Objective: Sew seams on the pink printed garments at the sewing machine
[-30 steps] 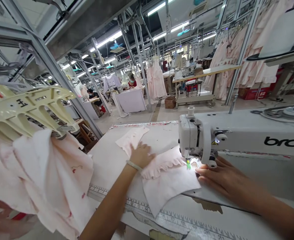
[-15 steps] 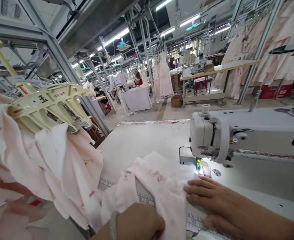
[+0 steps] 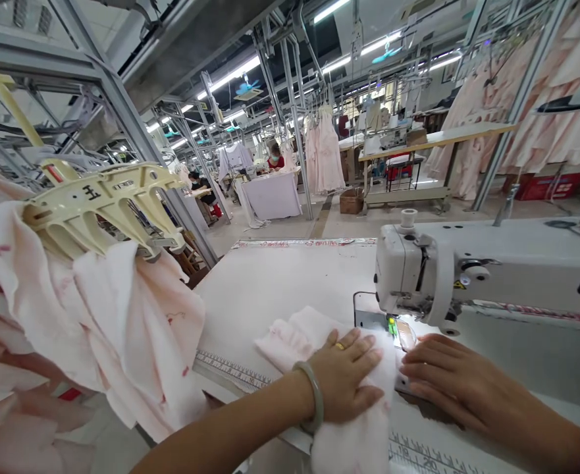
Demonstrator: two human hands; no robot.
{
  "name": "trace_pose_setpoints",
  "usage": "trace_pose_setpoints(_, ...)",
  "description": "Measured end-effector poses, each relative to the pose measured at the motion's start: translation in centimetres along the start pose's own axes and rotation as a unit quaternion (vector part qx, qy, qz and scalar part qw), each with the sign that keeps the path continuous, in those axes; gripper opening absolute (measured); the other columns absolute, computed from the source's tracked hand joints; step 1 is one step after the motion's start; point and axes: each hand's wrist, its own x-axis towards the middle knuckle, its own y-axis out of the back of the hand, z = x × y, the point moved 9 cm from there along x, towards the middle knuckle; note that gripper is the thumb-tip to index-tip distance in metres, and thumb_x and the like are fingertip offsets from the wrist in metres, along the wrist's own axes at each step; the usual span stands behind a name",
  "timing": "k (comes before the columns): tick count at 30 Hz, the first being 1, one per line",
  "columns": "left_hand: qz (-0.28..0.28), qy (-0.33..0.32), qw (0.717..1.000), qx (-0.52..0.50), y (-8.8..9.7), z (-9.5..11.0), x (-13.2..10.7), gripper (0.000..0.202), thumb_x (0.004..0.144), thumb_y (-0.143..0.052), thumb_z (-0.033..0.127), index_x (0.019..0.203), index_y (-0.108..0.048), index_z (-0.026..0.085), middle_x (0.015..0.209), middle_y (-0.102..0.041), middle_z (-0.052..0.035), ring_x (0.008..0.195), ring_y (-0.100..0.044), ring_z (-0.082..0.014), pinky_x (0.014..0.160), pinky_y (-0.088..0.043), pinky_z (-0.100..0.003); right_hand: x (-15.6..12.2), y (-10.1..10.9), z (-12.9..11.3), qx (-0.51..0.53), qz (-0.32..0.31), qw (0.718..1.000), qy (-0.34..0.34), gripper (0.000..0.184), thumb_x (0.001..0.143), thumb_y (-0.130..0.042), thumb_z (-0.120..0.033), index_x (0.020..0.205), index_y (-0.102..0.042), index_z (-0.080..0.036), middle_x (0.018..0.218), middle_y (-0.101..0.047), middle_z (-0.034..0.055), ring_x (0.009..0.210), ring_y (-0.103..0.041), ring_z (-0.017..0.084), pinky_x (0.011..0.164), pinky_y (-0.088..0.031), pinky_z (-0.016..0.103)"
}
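Note:
Pale pink fabric (image 3: 290, 342) lies on the sewing table (image 3: 290, 276), its near part hanging over the front edge. My left hand (image 3: 343, 375) rests flat on it with fingers stretched out, wearing a ring and a bangle. To the right, my right hand (image 3: 448, 375) lies with fingers extended beside the fabric's right edge, close to the presser foot. The sewing machine (image 3: 413, 270) stands just beyond both hands, its needle area lit, with a green part (image 3: 392, 326) at the foot. Whether my right fingertips touch the fabric is unclear.
At left, a cream hanger clamp (image 3: 106, 204) holds several pink fabric pieces (image 3: 136, 329). A printed ruler strip (image 3: 230, 370) runs along the table's front edge. Farther back are hanging dresses (image 3: 323, 151), a cardboard box (image 3: 351, 201), metal posts and people at other tables.
My left hand has moved up and right, from gripping the fabric near the front edge to lying flat on it. The fabric has shifted right. My right hand has moved slightly right.

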Motion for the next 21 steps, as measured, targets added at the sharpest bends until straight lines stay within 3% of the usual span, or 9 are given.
trace_pose_setpoints(4,0.006,0.024,0.999,-0.020,-0.8,2.3,-0.1,0.071,0.108,-0.044,0.050,0.168,-0.032,0.014,0.176,-0.029,-0.0139,0.165,-0.020,-0.0442,0.127,-0.021,-0.080,-0.8,0.1,1.3,-0.056,0.017,0.998,-0.007,0.029,0.107,-0.061,-0.039,0.132,-0.073,-0.031,0.117,-0.080,0.0030,0.103,-0.077,0.023,0.092,-0.059,0.040)
trace_pose_setpoints(10,0.011,0.057,0.998,-0.011,-0.5,1.7,2.3,0.073,0.107,-0.040,0.053,0.168,-0.031,0.014,0.176,-0.030,-0.0162,0.164,-0.020,-0.0471,0.124,-0.022,-0.084,-2.1,-1.3,3.2,-0.107,-0.006,0.993,-0.052,0.041,0.107,-0.059,-0.047,0.147,-0.065,-0.036,0.132,-0.076,0.0030,0.119,-0.074,0.027,0.104,-0.053,0.045)
trace_pose_setpoints(17,0.007,0.054,0.999,0.001,-0.2,1.5,2.8,0.071,0.107,-0.044,0.050,0.167,-0.034,0.013,0.175,-0.033,-0.0150,0.164,-0.022,-0.0443,0.127,-0.020,-0.082,-2.3,-1.3,3.4,-0.110,-0.005,0.993,-0.045,0.041,0.108,-0.060,-0.046,0.147,-0.064,-0.034,0.130,-0.077,0.0029,0.117,-0.074,0.026,0.103,-0.054,0.046)
trace_pose_setpoints(21,0.033,0.049,0.998,0.021,0.1,1.5,3.0,0.065,0.106,-0.051,0.052,0.159,-0.046,0.015,0.169,-0.044,-0.0160,0.159,-0.035,-0.0439,0.123,-0.031,-0.080,-1.9,-1.3,3.3,-0.123,-0.036,0.991,-0.050,0.039,0.108,-0.057,-0.049,0.143,-0.068,-0.033,0.132,-0.076,0.0046,0.117,-0.074,0.028,0.100,-0.057,0.048)
